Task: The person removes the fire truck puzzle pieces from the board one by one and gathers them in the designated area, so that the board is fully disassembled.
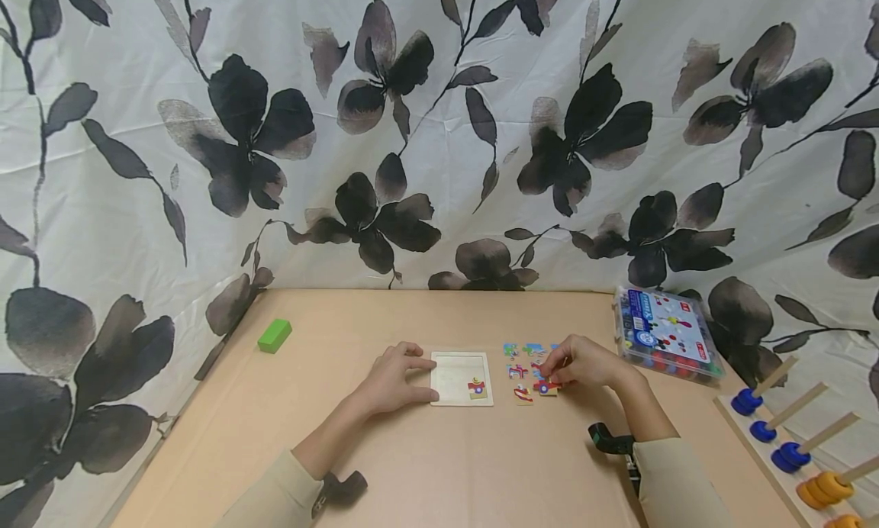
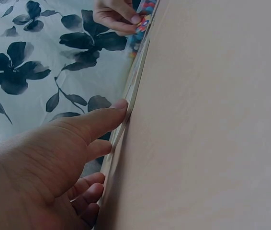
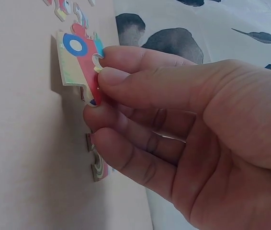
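Note:
A pale wooden puzzle tray (image 1: 456, 379) lies on the table with one colourful jigsaw piece (image 1: 477, 388) in its lower right part. Against the tray's left edge rests my left hand (image 1: 401, 379), its fingers extended; the left wrist view shows that thumb (image 2: 111, 112) touching the rim. My right hand (image 1: 584, 362) pinches a puzzle piece (image 3: 80, 55) between thumb and fingers, tilted up from the table. This piece is red and cream with a blue-and-white wheel shape. Several loose pieces (image 1: 517, 371) lie just left of the right hand, some partly hidden by it.
A green block (image 1: 275, 336) sits at the back left of the table. Toward the back right is a clear plastic box (image 1: 666, 333) with a printed lid. A wooden peg rack (image 1: 776, 452) with blue and orange rings stands at the right edge. Floral cloth (image 1: 481, 169) hangs behind.

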`<control>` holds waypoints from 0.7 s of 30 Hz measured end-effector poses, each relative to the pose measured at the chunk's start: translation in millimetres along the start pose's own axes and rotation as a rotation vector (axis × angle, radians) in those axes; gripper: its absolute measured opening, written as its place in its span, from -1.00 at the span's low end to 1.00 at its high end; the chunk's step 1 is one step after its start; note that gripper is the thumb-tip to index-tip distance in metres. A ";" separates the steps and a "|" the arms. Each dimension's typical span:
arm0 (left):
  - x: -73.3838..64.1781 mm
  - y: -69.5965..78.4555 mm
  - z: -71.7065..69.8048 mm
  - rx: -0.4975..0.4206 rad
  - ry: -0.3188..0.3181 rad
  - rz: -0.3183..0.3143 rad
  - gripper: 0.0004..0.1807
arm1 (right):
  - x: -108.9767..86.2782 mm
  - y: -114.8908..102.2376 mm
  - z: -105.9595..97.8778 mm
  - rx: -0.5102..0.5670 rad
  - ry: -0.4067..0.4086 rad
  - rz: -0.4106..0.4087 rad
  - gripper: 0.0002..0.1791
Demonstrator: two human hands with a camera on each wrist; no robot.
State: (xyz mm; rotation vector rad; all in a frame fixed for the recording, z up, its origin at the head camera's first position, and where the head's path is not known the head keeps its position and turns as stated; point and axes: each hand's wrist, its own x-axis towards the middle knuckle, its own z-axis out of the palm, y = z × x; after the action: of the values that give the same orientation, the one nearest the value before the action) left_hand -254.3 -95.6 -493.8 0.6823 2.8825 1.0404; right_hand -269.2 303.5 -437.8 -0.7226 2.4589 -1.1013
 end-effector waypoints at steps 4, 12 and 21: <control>0.1 -0.4 0.1 0.001 0.002 0.002 -0.38 | -0.3 1.0 0.1 -0.007 -0.008 -0.005 -0.87; -0.6 0.2 0.0 0.002 0.001 0.001 -0.38 | -0.2 3.7 0.3 -0.033 -0.014 0.014 -0.86; -0.6 -0.2 0.4 0.004 0.003 -0.001 -0.38 | 0.2 6.7 0.3 -0.025 -0.026 0.025 -0.88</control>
State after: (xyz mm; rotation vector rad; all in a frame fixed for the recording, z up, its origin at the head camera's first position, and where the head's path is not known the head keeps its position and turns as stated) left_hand -253.7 -95.7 -494.3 0.6797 2.8878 1.0375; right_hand -271.3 307.0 -443.1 -0.7070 2.4572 -1.0468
